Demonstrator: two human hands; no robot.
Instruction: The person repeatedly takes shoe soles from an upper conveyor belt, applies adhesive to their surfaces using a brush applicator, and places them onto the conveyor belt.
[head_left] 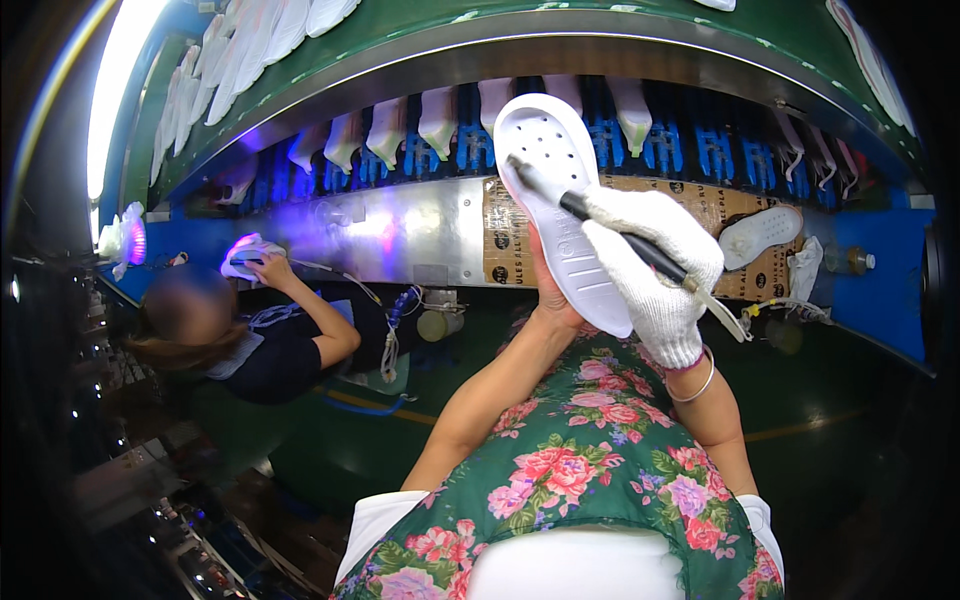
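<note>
A white shoe sole point(545, 145), with small holes at its broad end and ridges along its length, is held up in front of me. My bare left hand point(550, 285) grips it from behind, fingers mostly hidden under it. In my right hand point(655, 250), which wears a white knitted glove, is a dark-handled brush point(575, 207). Its bristle end touches the sole's face near the left edge, below the holes. A pale cord or tube trails from the handle's rear end.
Another white sole point(760, 238) lies on the cardboard-covered bench point(505, 240), beside a small bottle point(848, 260). Behind, pale shoe parts point(437, 122) hang in a row by blue clamps point(475, 135). At left a co-worker point(270, 340) holds a shoe part point(250, 255) under violet light.
</note>
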